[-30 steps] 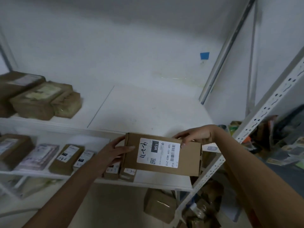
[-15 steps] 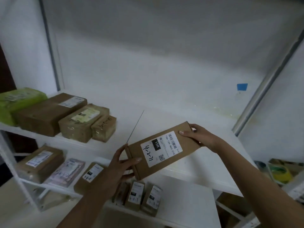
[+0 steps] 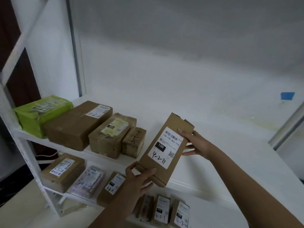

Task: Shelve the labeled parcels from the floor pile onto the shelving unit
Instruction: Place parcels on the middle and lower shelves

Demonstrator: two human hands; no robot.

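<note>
Cardboard parcel point(image 3: 164, 150) in both hands, above shelf edge point(image 3: 205, 188)

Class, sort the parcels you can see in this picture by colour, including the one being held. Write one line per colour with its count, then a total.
Brown parcels: 9, counting the held parcel; one is partly hidden
Green parcel: 1
Pinkish parcel: 1
Total: 11
</note>
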